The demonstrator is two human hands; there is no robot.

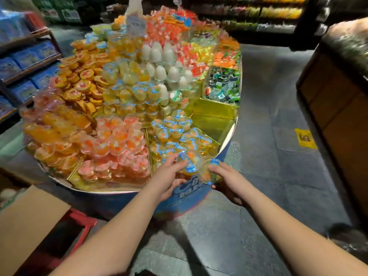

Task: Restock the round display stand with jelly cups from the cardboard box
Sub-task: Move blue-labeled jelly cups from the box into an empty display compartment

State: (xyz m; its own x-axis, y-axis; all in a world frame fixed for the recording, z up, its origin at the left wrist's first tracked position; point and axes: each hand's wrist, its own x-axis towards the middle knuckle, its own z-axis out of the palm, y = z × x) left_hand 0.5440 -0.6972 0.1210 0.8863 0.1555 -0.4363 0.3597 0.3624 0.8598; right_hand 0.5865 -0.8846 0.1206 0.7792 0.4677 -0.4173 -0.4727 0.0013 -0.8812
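Forearms enter bare from the lower edge and converge on the near rim of the round display stand (199,193). At lower left, a flat brown flap of the cardboard box (25,226) rests above a red frame (83,222); the contents of the box are not visible.

Left hand (167,176): palm down, fingers curled forward. Its grip holds a jelly cup (189,162), a clear, rounded plastic shell with a blue-printed foil lid and orange filling, tilted on its side just above the stand's rim.

Right hand (225,176): thumb on top, fingers wrapped beneath. Its grip holds a second jelly cup (209,172) of the same type, close beside the first; motion blur prevents confirming whether the two cups touch.

Directly beyond the hands, a gold, mirror-finish compartment (211,126) holds a partial heap of matching blue-lidded cups (173,128); its right portion shows bare reflective lining. Adjacent wedges to the left contain glossy pink-and-orange cups (117,140) and amber cups (55,126).

Higher tiers carry pale yellow cups, white egg-shaped pieces (159,54) and small wrapped sweets. A price card (136,24) stands near the top.

Grey stone floor tiles (278,176) surround the stand, and blurred shelving runs behind.
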